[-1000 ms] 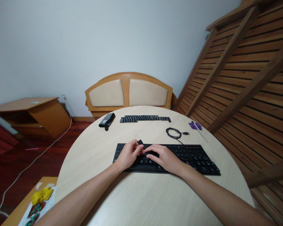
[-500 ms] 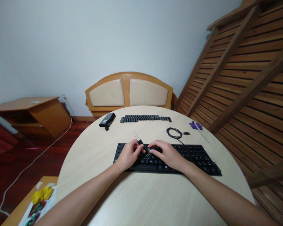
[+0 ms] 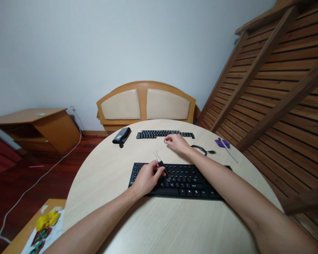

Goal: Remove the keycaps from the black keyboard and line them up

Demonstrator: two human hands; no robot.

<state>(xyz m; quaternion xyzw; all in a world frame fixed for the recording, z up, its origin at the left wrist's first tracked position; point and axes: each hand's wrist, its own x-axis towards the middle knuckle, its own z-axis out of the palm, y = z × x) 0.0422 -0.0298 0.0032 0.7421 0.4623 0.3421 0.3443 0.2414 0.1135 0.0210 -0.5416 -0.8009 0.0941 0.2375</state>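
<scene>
My left hand [image 3: 147,179] is closed around a wire keycap puller [image 3: 160,163] with a dark handle, its wire loop tilted over the keys of a black keyboard [image 3: 185,191]. My right hand [image 3: 178,143] reaches across to the far part of the table, fingertips pinched on a small keycap [image 3: 165,141], mostly hidden by the fingers. Just beyond it lie several removed black keycaps [image 3: 147,134], laid out in neat rows. The right forearm covers the keyboard's right part.
A coiled black cable [image 3: 201,148] with a plug lies on the round table [image 3: 103,173]. A folded dark pouch [image 3: 121,135] sits at the far left, and a purple piece [image 3: 222,143] with a thin stick at the right. A padded headboard [image 3: 145,102] stands behind.
My right hand has moved from the keyboard up to the keycap rows, carrying a keycap. My left hand stays over the keyboard with the puller.
</scene>
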